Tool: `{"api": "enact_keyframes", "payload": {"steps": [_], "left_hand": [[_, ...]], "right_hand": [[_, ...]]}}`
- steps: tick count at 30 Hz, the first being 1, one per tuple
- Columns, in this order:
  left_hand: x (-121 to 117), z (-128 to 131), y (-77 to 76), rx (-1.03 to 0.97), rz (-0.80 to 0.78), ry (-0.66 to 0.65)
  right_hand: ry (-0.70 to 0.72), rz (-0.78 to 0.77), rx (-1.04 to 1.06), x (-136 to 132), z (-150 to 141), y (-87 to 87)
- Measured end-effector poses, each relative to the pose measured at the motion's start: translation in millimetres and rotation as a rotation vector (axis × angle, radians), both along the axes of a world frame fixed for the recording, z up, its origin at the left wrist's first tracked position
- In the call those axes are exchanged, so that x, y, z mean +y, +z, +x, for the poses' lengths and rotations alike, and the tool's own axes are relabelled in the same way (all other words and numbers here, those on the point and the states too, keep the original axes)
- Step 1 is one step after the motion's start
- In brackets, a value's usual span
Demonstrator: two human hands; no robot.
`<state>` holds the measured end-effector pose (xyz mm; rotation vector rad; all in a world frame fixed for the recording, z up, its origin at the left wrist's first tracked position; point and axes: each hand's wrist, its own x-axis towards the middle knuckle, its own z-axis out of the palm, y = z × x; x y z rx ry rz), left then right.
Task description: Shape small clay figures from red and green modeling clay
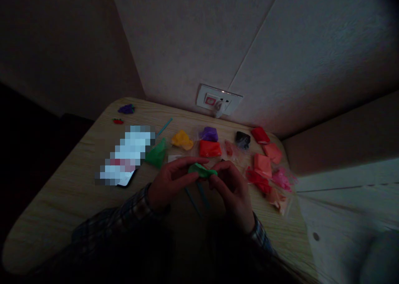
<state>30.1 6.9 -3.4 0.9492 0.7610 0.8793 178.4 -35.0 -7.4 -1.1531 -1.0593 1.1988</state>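
Between my two hands is a thin, flattened piece of green modelling clay [199, 169] with a wavy edge. My left hand [170, 180] pinches its left end between thumb and fingers. At the other end, the thumb and fingertips of my right hand [232, 188] close on the narrower tip. Below the hands lie slim blue sticks [193, 201], partly hidden in shadow. A green clay packet [156, 153] rests just left of my left hand. Behind the hands are an orange-red packet [210, 148], a purple packet [209, 134] and a yellow lump [182, 139].
A lit phone [126, 155], its screen blurred, lies on the wooden table [62, 171]. Small purple [126, 109] and red [118, 121] shaped pieces sit at the far left. Red and pink packets [262, 165] crowd the right side. Behind is a wall socket [218, 100] with a plug.
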Motion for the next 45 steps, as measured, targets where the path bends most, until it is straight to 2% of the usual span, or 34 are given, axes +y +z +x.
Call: {"api": "enact_keyframes", "payload": {"steps": [5,9,13,19,25,31,35,41,45], "left_hand": [[1.3,0.5,-0.4,0.088,-0.013,-0.022],[3.8,0.0,-0.7,0.215,0.030,-0.002],[4.4,-0.3,-2.8,0.172,-0.012,-0.024],[3.6,-0.1,-3.2,0.084,-0.109,-0.056],[3.8,0.6,-0.8,0.057,-0.108,-0.015],[2.1,-0.1,1.3,0.012,-0.063,0.003],[2.5,-1.0,2.0,-0.046,-0.047,-0.007],[5.3,-3.1,0.2,-0.166,-0.194,-0.091],[6.1,-4.4,-3.5,-0.137,-0.162,-0.106]], "right_hand": [[0.067,0.050,-0.219,-1.4,0.5,0.1],[0.063,0.177,-0.426,-2.9,0.3,0.8],[0.016,0.315,-0.589,-3.5,2.0,3.2],[0.003,0.405,-0.705,-4.3,2.8,6.6],[-0.026,0.352,-0.661,-6.7,1.3,1.0],[-0.037,0.212,-0.412,-8.8,0.0,-7.8],[-0.080,0.178,-0.338,-7.7,1.9,-8.4],[-0.129,0.159,-0.342,-6.5,5.7,-8.6],[-0.121,0.197,-0.357,-8.2,5.8,-8.8]]}}
